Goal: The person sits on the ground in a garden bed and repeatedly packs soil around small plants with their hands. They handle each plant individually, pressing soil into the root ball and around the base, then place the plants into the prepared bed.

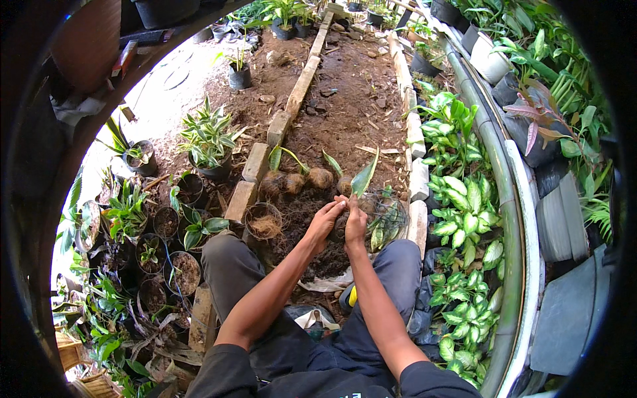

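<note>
- Brown soil point(345, 106) of a garden bed, edged with bricks, lay before the seated person.
- Left hand point(325, 220) and right hand point(356, 222) both had fingers closed on a seedling point(363, 179) with a root ball, held just above the soil.
- Beyond lay three bare-rooted plants point(295, 180) (not yet potted).
- An empty fibre-lined pot point(263, 221) waited at left.

Two hands point(340, 222), three root-ball seedlings point(295, 182), one husk-filled pot point(263, 221).
</note>
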{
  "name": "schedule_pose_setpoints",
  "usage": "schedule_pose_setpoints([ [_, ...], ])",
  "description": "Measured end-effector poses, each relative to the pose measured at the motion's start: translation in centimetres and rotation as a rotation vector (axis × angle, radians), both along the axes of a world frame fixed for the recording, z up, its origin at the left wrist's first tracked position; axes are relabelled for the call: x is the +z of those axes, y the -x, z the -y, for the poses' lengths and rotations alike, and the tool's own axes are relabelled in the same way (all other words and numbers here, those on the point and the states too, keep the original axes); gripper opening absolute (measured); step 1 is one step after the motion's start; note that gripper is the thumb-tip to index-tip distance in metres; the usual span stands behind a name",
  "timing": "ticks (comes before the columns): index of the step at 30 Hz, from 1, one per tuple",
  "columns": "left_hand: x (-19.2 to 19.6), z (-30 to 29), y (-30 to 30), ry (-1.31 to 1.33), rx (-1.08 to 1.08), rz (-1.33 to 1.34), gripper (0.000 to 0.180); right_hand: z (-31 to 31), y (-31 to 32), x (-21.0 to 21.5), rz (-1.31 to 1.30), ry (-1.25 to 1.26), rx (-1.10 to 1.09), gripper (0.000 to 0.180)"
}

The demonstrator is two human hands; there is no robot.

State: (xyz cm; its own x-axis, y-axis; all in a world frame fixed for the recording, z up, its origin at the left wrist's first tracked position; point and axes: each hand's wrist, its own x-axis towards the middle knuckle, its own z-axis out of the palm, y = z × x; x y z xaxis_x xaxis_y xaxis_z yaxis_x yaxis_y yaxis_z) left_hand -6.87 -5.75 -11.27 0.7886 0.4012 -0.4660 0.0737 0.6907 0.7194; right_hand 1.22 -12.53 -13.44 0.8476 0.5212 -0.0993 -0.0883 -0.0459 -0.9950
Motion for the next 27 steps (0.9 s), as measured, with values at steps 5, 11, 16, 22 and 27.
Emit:
schedule_pose_setpoints([
  [5,-0.7,0.0,-0.5,0.183,0.061,-0.066,0.052,-0.1,-0.3,0.3,-0.033,-0.021,0.037,0.060],
  [11,-2.9,-1.0,-1.4,0.554,0.257,0.065,0.039,0.0,-0.2,0.6,-0.126,-0.118,0.085,0.069],
  [16,-0.9,0.0,-1.0,0.153,0.305,-0.195,0.068,-0.1,1.4,-0.8,0.058,-0.068,0.069,0.049],
  [22,1.5,-0.1,-0.6,-0.475,-0.051,-0.478,0.083,0.7,-0.6,-1.2,-0.734,-0.367,0.035,0.032],
  [27,0.3,-0.1,0.3,-1.281,0.092,-0.402,0.069,1.0,-1.1,-1.7,-0.858,-0.476,0.088,0.038],
])
